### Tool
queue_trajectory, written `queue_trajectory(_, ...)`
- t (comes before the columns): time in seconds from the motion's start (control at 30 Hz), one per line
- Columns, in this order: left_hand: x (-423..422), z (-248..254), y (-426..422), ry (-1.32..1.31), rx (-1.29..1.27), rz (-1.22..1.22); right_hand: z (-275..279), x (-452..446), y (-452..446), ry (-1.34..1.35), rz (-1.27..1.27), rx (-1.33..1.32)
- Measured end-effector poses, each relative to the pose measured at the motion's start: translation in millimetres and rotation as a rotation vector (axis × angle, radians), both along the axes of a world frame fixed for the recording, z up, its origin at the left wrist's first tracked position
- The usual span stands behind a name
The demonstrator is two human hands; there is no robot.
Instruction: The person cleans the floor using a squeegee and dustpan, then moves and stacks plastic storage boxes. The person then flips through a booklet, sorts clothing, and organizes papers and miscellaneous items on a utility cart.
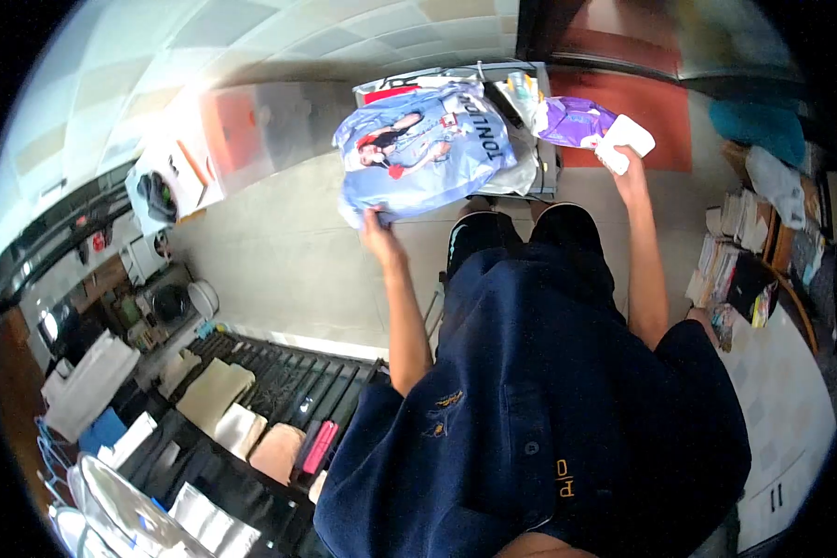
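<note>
My left hand is closed on the lower edge of a light blue plastic bag printed with a figure and large dark letters. The bag is spread over a grey open box on the floor and hides much of its inside. Out to the right, my right hand grips a white flat rectangular item with rounded corners. A crinkled purple packet adjoins it, reaching to the box's right rim. Whether the packet and the white item are joined, I cannot tell.
A reddish-brown mat lies behind the right hand. Stacked books and a white cabinet stand at the right. A dark slatted rack with folded cloths is at the lower left. A translucent container stands by the left wall.
</note>
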State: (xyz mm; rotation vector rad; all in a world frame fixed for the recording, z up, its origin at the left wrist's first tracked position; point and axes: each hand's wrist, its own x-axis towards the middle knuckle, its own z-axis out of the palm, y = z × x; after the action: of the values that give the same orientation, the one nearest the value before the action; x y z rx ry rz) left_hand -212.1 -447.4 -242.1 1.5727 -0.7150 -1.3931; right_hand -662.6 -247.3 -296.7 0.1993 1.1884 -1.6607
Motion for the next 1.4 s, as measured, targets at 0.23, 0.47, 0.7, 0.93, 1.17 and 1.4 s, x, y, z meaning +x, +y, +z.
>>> queue_trajectory(0.23, 102, 271, -47, -0.818, -0.585, 0.142, 22, 11, -29, 0.033, 0.096, 0.044)
queue_trajectory(0.47, 211, 452, -139, -1.928, -0.974, 0.372, -59, 93, -42, -0.145, 0.263, -0.050)
queue_trajectory(0.7, 240, 467, -358, -2.566, -0.913, -0.275, -60, 219, -118, -0.254, 0.187, 0.004)
queue_trajectory(0.93, 260, 346, -515, -2.374, -0.977, -0.853, -68, 253, -92, -0.106, 0.144, 0.386)
queue_trajectory(1.17, 236, 282, -538, -1.793, -0.776, -0.905, -78, 248, -56, 0.073, 0.042, 0.495)
queue_trajectory(1.4, 243, 250, -538, -1.646, -0.690, -1.093, -80, 185, -54, 0.058, -0.295, 0.449)
